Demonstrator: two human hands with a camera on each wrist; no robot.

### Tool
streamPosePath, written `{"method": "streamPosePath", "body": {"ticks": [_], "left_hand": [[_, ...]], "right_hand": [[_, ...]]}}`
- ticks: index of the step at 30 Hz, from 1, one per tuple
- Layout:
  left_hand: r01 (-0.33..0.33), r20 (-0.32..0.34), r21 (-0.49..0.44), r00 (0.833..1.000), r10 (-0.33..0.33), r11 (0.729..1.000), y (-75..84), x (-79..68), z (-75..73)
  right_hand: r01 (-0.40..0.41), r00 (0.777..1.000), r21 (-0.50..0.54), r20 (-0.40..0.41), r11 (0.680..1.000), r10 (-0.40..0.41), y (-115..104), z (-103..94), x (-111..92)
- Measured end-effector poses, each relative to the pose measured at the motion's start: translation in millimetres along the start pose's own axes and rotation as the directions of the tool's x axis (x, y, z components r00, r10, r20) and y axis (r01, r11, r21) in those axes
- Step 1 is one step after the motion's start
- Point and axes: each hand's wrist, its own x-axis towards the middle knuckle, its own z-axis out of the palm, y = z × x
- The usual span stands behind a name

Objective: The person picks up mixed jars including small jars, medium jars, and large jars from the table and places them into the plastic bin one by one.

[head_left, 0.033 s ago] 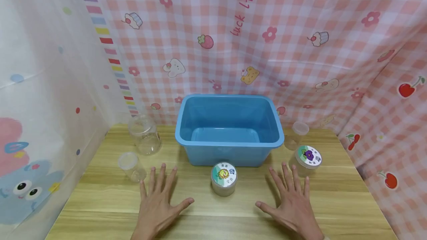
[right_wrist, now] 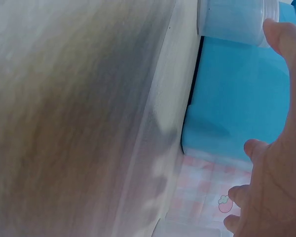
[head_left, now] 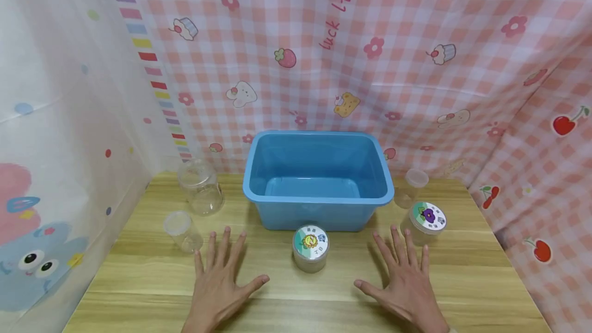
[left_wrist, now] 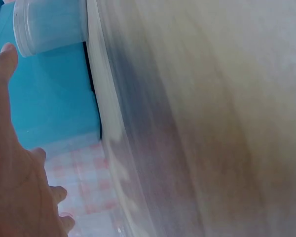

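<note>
Your left grip point(head_left: 217, 284) and right grip point(head_left: 404, 285) are released, fingers splayed; the sunflower-lidded jar point(head_left: 311, 251) stands between, the blue bin point(head_left: 319, 215) at its twelve o'clock.

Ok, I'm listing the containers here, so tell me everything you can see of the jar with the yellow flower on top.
The jar is short, round and see-through, apparently plastic, and the blue bin shows through its side in the wrist views. A round white-and-green label covers most of its top, with a yellow flower and print too small to read. It stands upright on the wood-grained table, in front of the bin, between the left hand and the right hand; neither touches it.
</note>
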Motion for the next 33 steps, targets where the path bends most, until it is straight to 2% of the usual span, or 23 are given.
{"method": "streamPosePath", "body": {"ticks": [12,21,26,33], "left_hand": [[-0.023,-0.029,-0.031,0.999,0.022,0.999,-1.0,5.4,-3.2],[-0.031,-0.04,-0.091,0.999,0.027,0.995,-2.5,15.0,-12.1],[-0.068,-0.103,-0.127,0.993,0.056,0.99,-0.8,23.0,-17.4],[-0.133,-0.203,-0.189,0.975,0.093,0.973,1.9,34.8,-25.8]], "right_hand": [[0.015,0.999,0.01,-0.036,1.0,-0.015,5,-9.4,4],[0.038,0.992,0.033,-0.122,0.999,-0.034,11,-19.7,11],[0.034,0.989,0.067,-0.148,0.997,-0.023,16,-25.7,17],[0.042,0.979,0.125,-0.206,0.991,-0.016,24,-34.4,24]]}}
